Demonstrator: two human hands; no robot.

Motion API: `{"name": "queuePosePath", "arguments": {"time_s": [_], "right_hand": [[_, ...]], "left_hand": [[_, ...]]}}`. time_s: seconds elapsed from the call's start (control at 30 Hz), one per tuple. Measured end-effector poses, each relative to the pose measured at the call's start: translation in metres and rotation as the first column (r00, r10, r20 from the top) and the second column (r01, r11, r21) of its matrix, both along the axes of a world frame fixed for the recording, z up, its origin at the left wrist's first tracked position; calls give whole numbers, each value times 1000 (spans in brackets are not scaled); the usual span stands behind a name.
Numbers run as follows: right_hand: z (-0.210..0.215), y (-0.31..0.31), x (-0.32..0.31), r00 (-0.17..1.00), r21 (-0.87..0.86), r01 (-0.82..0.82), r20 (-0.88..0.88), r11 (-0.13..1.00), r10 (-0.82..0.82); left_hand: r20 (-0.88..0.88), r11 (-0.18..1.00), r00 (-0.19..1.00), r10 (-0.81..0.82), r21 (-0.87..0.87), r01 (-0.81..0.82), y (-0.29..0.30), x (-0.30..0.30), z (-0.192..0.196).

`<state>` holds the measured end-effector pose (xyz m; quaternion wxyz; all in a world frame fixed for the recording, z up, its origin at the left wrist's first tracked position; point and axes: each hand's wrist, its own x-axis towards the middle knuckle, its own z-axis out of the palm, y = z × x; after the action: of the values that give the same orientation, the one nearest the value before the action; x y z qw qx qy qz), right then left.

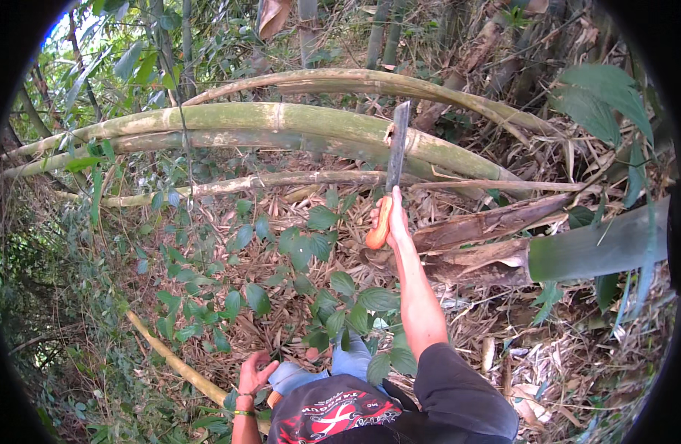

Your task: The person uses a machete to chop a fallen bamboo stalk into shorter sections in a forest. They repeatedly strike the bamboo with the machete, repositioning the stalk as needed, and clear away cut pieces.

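Observation:
A machete (pixel 398 148) with a dark straight blade and an orange-brown handle points away from me. My right hand (pixel 395 216) is closed round its handle, with the arm stretched forward. The blade's upper part overlaps a thick green bamboo stem (pixel 229 116) that lies across the view. A small pale notch (pixel 389 133) shows in that stem just left of the blade; whether the blade touches it I cannot tell. Low down, my left hand (pixel 255 372) is beside my knee, empty, its fingers bent and apart.
More bent bamboo stems (pixel 355 75) cross behind and a thinner one (pixel 237 183) in front. At right lies a thick cut green stem (pixel 599 240) with brown sheaths (pixel 488 222). Leafy plants (pixel 299 248) and dry litter cover the ground. A yellowish pole (pixel 174 357) slants at lower left.

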<state>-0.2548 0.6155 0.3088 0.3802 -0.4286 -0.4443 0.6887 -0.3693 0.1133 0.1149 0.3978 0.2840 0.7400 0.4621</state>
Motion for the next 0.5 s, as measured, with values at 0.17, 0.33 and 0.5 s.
{"name": "queuePosePath", "arguments": {"time_s": [0.17, 0.33, 0.5], "right_hand": [[126, -20, 8, 969, 464, 115, 142, 879, -201], [312, -35, 11, 906, 886, 404, -353, 227, -233], [188, 11, -32, 639, 581, 769, -693, 266, -334]], "left_hand": [[-83, 996, 994, -73, 40, 77, 32, -23, 28], [-58, 1000, 998, -16, -4, 16, 13, -29, 33], [-31, 997, 999, 28, -70, -30, -13, -15, 6]]}}
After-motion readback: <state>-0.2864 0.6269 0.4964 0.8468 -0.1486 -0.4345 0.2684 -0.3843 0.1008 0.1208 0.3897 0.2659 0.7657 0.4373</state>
